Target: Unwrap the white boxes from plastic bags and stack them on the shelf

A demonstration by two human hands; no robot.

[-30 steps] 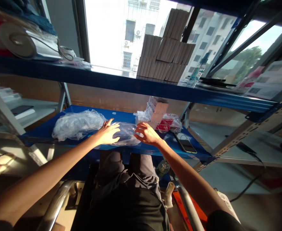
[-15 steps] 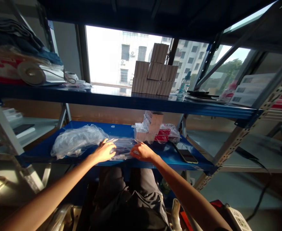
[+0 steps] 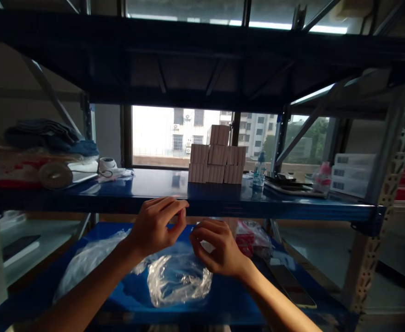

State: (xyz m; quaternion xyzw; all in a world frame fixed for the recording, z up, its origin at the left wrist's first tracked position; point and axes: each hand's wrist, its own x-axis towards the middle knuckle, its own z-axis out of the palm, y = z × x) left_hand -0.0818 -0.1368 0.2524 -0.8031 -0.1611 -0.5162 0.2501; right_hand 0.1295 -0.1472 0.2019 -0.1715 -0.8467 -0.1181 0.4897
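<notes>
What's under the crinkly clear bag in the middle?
Under the clear bag, you can see the blue shelf showing through. The shiny wrinkles cover some spots, so I can't tell what's beneath those.

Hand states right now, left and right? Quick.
Left hand: curled, nothing visibly held; can't tell whether the grip is open or closed.
Right hand: curled near the clear plastic bag, nothing visibly held; open or closed, can't tell.
</notes>
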